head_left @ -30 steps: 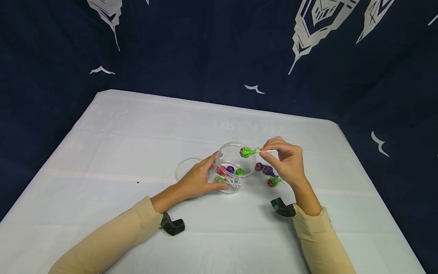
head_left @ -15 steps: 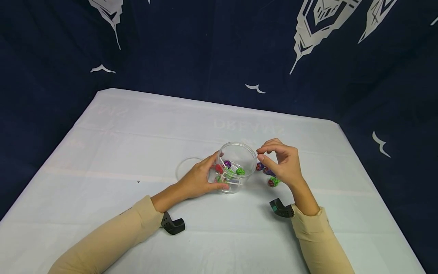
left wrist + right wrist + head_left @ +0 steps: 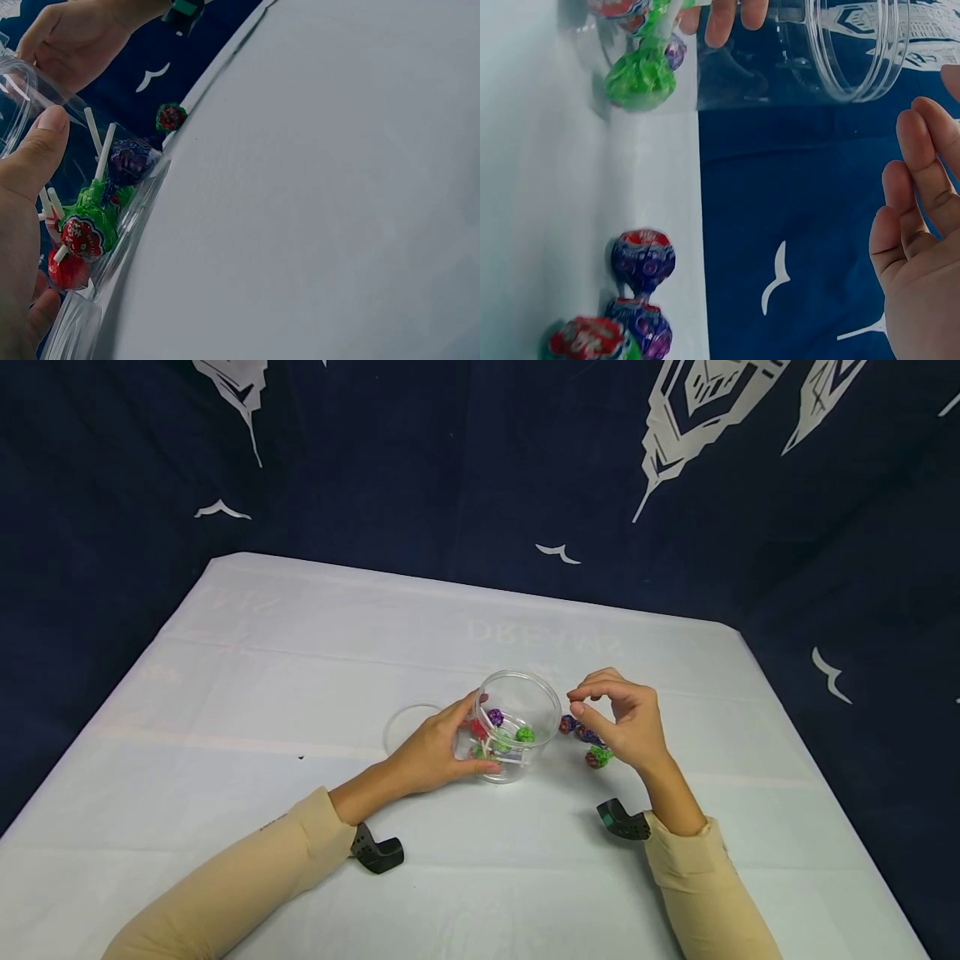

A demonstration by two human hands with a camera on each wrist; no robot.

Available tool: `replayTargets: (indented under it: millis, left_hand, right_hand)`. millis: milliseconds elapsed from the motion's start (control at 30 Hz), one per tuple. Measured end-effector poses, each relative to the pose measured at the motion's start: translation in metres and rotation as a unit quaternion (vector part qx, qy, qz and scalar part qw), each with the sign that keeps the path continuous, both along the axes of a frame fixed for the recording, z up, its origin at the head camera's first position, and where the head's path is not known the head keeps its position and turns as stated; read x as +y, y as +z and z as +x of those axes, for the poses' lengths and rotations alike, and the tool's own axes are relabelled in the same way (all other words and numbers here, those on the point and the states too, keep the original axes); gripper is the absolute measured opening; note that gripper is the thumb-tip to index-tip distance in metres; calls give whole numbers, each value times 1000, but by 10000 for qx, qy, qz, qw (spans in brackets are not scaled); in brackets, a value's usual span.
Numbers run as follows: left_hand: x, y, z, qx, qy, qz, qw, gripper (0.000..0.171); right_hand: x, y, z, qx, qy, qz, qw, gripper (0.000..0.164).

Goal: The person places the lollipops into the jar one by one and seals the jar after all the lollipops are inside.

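Observation:
My left hand [image 3: 427, 762] grips a clear plastic jar [image 3: 525, 697] from its left side, thumb in front. The jar stands on the table with its mouth up. Inside lie several wrapped lollipops, among them a green one [image 3: 88, 229], a red one [image 3: 67, 270] and a purple one [image 3: 129, 161], white sticks at mixed angles. My right hand [image 3: 628, 720] hovers right of the jar's rim, fingers loosely bent, nothing held. Below it on the table lie two purple lollipops, one of them [image 3: 643, 259] nearer the jar, and a green lollipop [image 3: 597, 757].
A clear round lid [image 3: 387, 731] lies left of the jar, partly hidden behind my left hand. The table [image 3: 315, 635] has a white cloth with a small dark speck at left. A dark blue patterned curtain [image 3: 420, 468] hangs behind the table.
A second ago my right hand pinched a green lollipop by its stick over the jar's mouth. It let go, and the lollipop dropped inside, shifting the others. My left hand stays put.

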State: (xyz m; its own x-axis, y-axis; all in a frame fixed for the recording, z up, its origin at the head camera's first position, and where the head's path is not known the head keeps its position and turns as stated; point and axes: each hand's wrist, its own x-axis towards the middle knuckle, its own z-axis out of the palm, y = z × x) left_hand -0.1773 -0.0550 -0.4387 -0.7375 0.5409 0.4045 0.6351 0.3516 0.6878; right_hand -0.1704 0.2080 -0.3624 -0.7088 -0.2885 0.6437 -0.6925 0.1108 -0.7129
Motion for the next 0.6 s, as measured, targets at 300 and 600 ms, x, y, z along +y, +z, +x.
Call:
replayTargets:
  millis: [300, 600]
  left_hand:
    - [0, -1, 0, 34, -10, 25, 10000, 103]
    - [1, -2, 0, 65, 25, 13, 10000, 102]
  right_hand:
    - [9, -6, 1, 42, -41, 31, 10000, 16]
    - [21, -14, -1, -72, -227, 100, 9997, 14]
